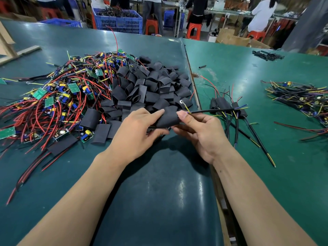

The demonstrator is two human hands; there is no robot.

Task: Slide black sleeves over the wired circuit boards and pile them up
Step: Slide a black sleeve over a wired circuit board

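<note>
So we've got both hands on one black sleeve [167, 118] above the middle of the bench [159, 192]: left hand [140, 128] grips its left end, right hand [197, 130] pinches the right end and a black cable [211, 110]. Finished ones [229, 107] sit toward the right edge.

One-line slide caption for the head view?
Both hands hold a black sleeve between bare boards and finished pile.

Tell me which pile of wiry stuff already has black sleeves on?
The small pile just right of the right hand. Its boards are covered in black, while the big pile on the left shows bare green boards.
</note>
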